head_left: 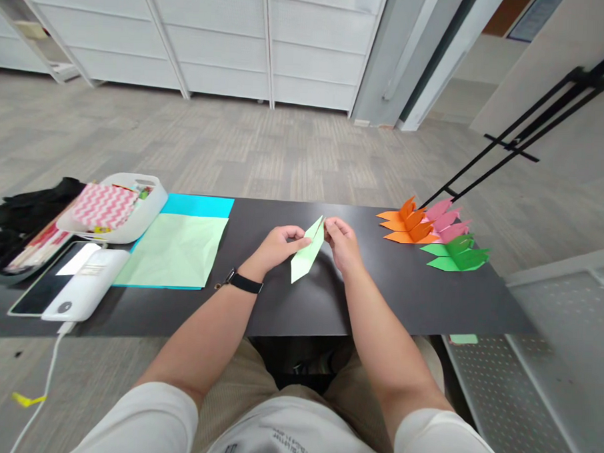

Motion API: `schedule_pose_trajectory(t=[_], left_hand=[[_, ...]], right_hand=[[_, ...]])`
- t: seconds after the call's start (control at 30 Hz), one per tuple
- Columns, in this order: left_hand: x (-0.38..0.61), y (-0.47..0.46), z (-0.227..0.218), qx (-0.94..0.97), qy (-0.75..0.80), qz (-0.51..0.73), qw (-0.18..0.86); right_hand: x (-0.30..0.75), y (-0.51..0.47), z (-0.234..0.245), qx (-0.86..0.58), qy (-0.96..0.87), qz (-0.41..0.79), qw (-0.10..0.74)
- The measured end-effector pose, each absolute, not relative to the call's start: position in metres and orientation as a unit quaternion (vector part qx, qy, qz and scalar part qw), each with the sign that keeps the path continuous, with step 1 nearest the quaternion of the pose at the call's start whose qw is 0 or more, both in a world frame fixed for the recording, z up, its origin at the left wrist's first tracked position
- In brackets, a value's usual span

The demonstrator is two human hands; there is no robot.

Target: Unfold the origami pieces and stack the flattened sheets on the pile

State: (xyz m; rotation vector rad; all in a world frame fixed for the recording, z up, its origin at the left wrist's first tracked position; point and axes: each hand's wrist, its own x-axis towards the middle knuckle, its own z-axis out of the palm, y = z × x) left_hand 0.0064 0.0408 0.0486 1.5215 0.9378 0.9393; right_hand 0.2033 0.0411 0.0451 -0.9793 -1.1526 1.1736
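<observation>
Room: grey floor (pixel 285 152), white cabinets (pixel 217 39)
Table (pixel 278 312): one, dark
Paper flowers (pixel 407 224): three, at right
Left hand (pixel 275 250): gripping folded paper (pixel 306 259)
Right hand (pixel 346 246): pinching its upper end
Folded paper: one, pale green, between hands

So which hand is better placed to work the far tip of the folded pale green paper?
Probably the right hand: its fingertips are at that far tip, while the left hand holds the folded paper by its left side, thumb on top.
</observation>
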Motion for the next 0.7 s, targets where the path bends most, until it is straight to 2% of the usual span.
schedule_pose_trajectory(t=[0.13,0.5,0.6,0.7], left_hand=[[0.0072,0.0405,0.0508,0.669,0.410,0.408,0.468],[0.0081,0.0409,0.0474,0.731,0.400,0.384,0.397],[0.0076,0.0407,0.0479,0.710,0.413,0.415,0.392],[0.0053,0.0413,0.0495,0.663,0.430,0.486,0.374]], right_hand=[[0.2044,0.0427,0.0411,-0.429,-0.502,0.474,0.583],[0.2064,0.0455,0.0363,-0.469,-0.490,0.389,0.623],[0.2081,0.0452,0.0368,-0.451,-0.523,0.405,0.600],[0.2074,0.0415,0.0387,-0.432,-0.600,0.413,0.533]])
